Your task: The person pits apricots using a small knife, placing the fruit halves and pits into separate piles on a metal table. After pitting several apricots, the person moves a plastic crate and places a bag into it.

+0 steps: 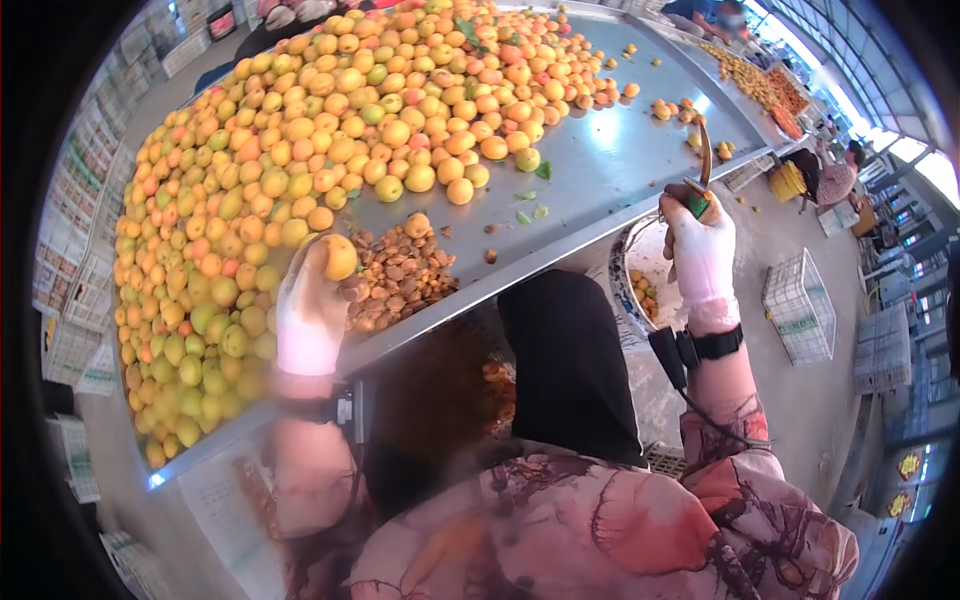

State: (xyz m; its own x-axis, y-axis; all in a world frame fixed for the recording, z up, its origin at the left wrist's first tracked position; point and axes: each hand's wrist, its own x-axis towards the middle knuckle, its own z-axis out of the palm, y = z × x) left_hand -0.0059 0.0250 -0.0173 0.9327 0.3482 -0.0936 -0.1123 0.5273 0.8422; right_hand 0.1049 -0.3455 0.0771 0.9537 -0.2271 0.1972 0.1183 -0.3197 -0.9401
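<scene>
In my gloved left hand point(310, 305) is a yellow-orange apricot point(341, 257), gripped at the fingertips above the table's near edge. Beside that hand lies a heap of brown apricot pits point(400, 275). My gloved right hand point(703, 250) is closed around the green handle of a small curved knife point(706, 158), its blade pointing up, out past the table's front edge. A big pile of apricots point(300, 130) covers the left and far side of the metal table point(600, 150).
A white bucket point(622, 262) with some fruit inside stands below my right hand. To the right, a white plastic crate point(800, 305) rests on the floor. Other people, including a seated person point(838, 180), are farther back near another fruit-covered table point(745, 80).
</scene>
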